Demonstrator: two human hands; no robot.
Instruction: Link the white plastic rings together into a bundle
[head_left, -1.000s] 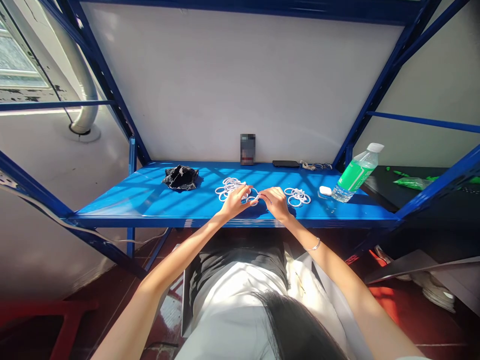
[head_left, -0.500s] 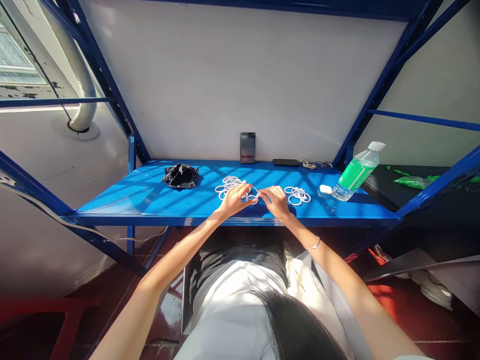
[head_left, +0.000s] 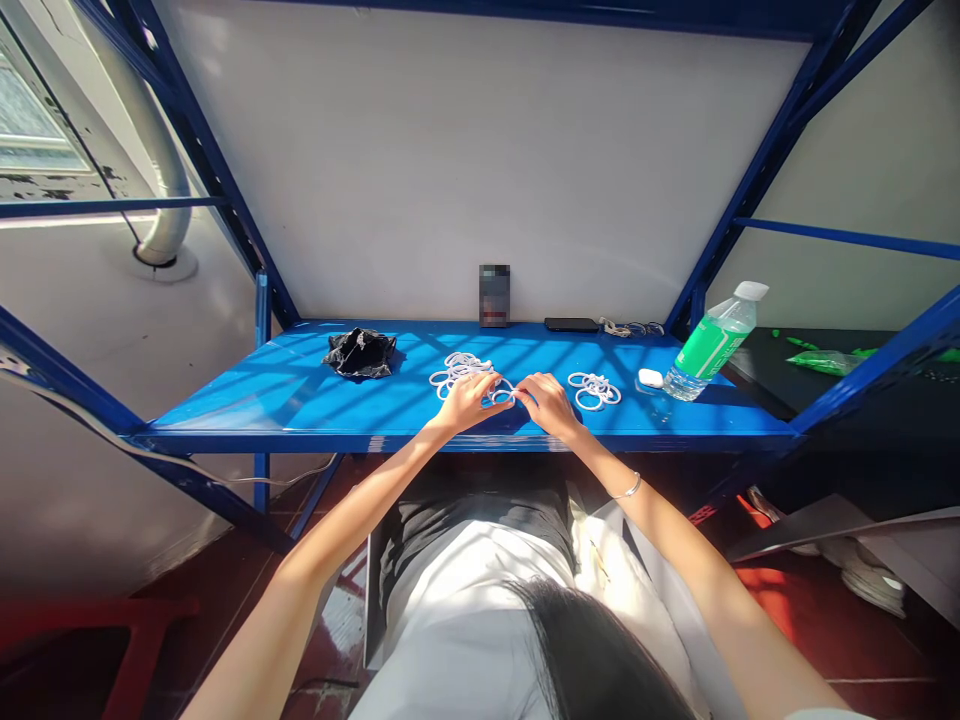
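Between my two hands, over the front of the blue table (head_left: 300,408), is a thin white ring (head_left: 504,391) that looks like an elastic hair tie. My left hand (head_left: 471,400) pinches it from the left. The fingers of my right hand (head_left: 550,404) are drawn together at its right edge. Just behind my left hand lies a pile of white rings (head_left: 452,369), partly covered by that hand. To the right of my right hand sits a smaller heap of white rings (head_left: 595,391).
A crumpled black bag (head_left: 361,354) is at the left. A water bottle (head_left: 711,343) with a green label and a small white case (head_left: 650,378) stand at the right. By the wall are a dark box (head_left: 495,297), a black phone (head_left: 571,325) and a coiled cable (head_left: 619,328).
My hands have barely moved. The ring between them has shifted slightly, and my fingers have adjusted a little on it.
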